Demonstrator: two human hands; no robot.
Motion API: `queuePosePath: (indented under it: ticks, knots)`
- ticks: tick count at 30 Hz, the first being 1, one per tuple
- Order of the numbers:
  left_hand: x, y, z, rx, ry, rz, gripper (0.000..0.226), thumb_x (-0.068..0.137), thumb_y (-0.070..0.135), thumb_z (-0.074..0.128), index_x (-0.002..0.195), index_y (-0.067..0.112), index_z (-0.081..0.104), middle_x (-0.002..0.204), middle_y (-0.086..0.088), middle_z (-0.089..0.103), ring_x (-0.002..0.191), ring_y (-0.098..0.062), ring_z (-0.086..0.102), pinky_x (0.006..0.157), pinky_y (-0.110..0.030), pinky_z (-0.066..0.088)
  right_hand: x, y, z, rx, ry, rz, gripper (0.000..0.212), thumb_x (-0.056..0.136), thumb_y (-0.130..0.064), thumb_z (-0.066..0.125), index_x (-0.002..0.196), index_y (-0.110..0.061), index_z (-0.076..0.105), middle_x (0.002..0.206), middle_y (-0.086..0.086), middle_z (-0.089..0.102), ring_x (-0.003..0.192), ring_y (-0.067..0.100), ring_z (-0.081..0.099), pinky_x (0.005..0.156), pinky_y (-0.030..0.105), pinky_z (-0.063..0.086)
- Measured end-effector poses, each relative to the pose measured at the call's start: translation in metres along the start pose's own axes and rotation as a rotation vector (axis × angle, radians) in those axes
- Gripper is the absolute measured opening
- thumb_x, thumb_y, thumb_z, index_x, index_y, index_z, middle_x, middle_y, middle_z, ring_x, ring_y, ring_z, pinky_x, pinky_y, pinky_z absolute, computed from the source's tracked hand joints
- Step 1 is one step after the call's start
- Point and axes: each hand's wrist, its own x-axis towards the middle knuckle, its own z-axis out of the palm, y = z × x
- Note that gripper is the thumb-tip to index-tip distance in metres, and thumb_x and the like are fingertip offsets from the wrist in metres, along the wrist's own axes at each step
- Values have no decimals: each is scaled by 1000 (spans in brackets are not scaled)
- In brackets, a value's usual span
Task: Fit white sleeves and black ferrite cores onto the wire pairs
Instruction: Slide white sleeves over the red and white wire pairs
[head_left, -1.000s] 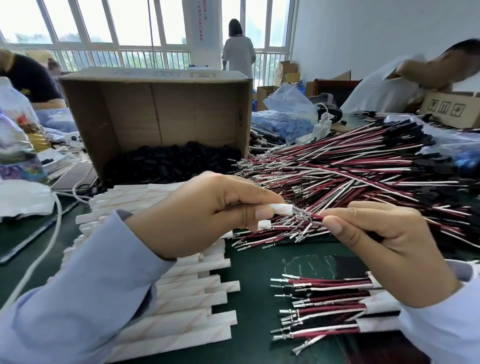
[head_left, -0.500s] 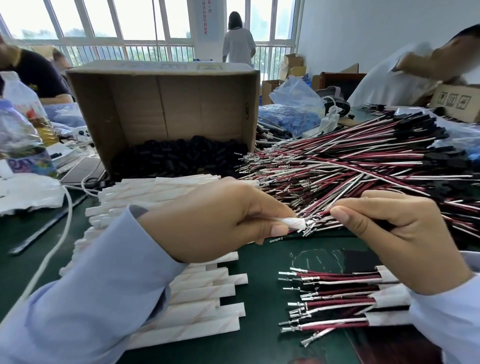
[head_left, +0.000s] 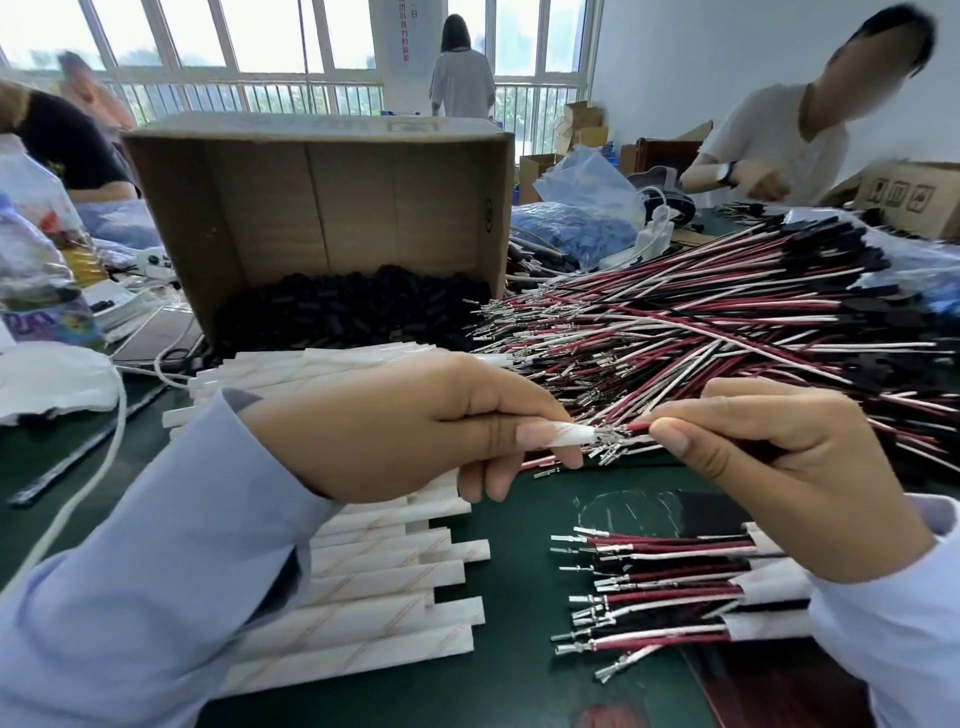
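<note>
Most of the flat white sleeve (head_left: 567, 434) is hidden inside our left hand (head_left: 415, 431); only its end, marked with a faint red stripe, sticks out past the thumb and forefinger that pinch it, the other fingers curled below. Our right hand (head_left: 779, 467) pinches a red-and-white wire pair (head_left: 632, 428) between thumb and forefinger, and the rest of that pair runs out of sight under the palm. The pair's silver crimp terminals sit at the sleeve's mouth, between the two sets of fingertips; we cannot tell whether they are inside it. Beyond our right fingers lies a heap of red and white wires (head_left: 701, 332) with black ends, cut off at the frame edge. Under our left wrist a stack of flat white striped sleeves (head_left: 384, 582) is partly covered by our shirt cuff. Behind our left fingers a brown cardboard box (head_left: 322, 208) opens toward us, holding black ferrite cores (head_left: 353, 306) too dark to tell apart. Below our right hand lie sleeved wire pairs (head_left: 675, 582). Red characters on the white pillar (head_left: 405, 47) are too small to read
</note>
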Motion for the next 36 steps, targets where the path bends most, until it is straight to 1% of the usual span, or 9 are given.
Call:
queuePosePath:
  ticks: [12,16,20,22,25,28,32,34,36]
  knots:
    - [1,-1,4,157,-80,-110,29,93,43,44,105,33,68,63,12,60,53,-4,55,57,-9,42,-2,2,7,-119,-76,122,15,84,-30,66,87,-20,78,66,-13,63,63,10,59,59,14,42]
    - [4,2,10,251,-62,-167,26,97,40,42,103,32,66,62,13,60,51,0,51,56,-17,49,-2,0,10,-226,-38,181,21,82,-41,65,81,-23,77,65,-22,62,68,6,61,61,23,45]
    - [6,3,16,507,-43,-185,28,98,43,36,104,33,61,64,14,57,63,4,49,59,-12,37,-4,-3,14,-237,-98,172,17,82,-35,64,73,-23,72,58,-13,59,58,7,56,54,21,42]
    - [5,6,21,650,-28,-157,28,97,47,31,100,32,55,67,13,54,68,-1,48,64,-20,38,-3,-5,13,-29,-209,279,24,84,-37,67,70,-18,71,50,0,52,46,7,45,47,19,38]
    - [4,10,29,912,145,-56,42,90,56,12,96,30,44,79,9,50,73,-11,44,65,-31,38,5,-5,6,268,-332,572,31,82,-36,56,72,-11,72,41,0,40,40,11,31,41,15,27]
    - [4,15,44,1004,282,-12,45,87,56,2,84,26,36,74,8,44,67,-15,42,59,-32,35,10,-2,13,215,-265,698,35,94,-31,48,72,-15,71,46,3,42,42,13,34,42,20,29]
    - [9,8,45,626,-15,-232,45,96,53,22,87,25,56,67,8,45,64,-5,44,63,-26,37,-2,-5,33,-674,-169,220,34,101,-35,36,89,-18,63,53,-4,51,53,22,52,54,36,46]
    - [12,2,35,233,-51,-266,40,97,46,35,82,23,63,59,10,44,56,-2,41,60,-21,35,-8,-10,38,-603,-47,97,34,99,-32,35,96,-14,63,49,-5,49,43,20,49,43,34,44]
    - [16,-1,37,49,-65,-230,39,96,44,38,74,23,62,56,11,45,53,-5,40,57,-20,35,-15,-11,46,-448,-14,46,33,98,-28,34,105,-12,62,52,-10,52,42,11,48,43,28,43]
